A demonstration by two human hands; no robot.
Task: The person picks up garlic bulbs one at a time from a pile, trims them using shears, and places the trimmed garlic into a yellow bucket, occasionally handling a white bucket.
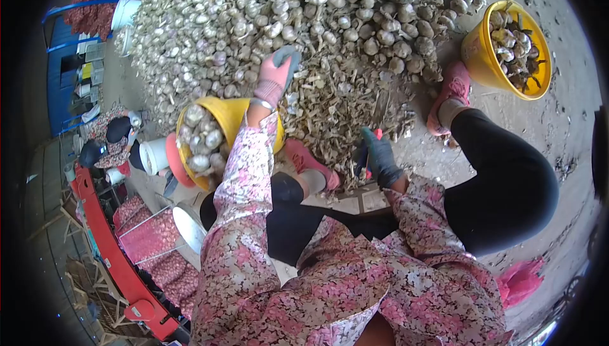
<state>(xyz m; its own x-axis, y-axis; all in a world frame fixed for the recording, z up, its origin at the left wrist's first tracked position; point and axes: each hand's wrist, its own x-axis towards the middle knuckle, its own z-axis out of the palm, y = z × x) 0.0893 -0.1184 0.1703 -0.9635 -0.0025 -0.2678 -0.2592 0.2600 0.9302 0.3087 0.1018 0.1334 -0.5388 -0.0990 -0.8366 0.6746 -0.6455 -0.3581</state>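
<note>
Garlic bulbs (204, 138) lie in a tilted yellow bucket (233, 115) by my left forearm; more fill the yellow tub (477, 60) far right. My left hand (278, 74) curls against the garlic pile (254, 19), its hold hidden; my right hand (382, 159) closes around a red-handled tool (379, 134).

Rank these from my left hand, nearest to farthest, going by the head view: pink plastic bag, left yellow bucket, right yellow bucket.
From the left hand:
1. Left yellow bucket, just beside it
2. Right yellow bucket, beyond the right foot
3. Pink plastic bag, far right, low in view
</note>
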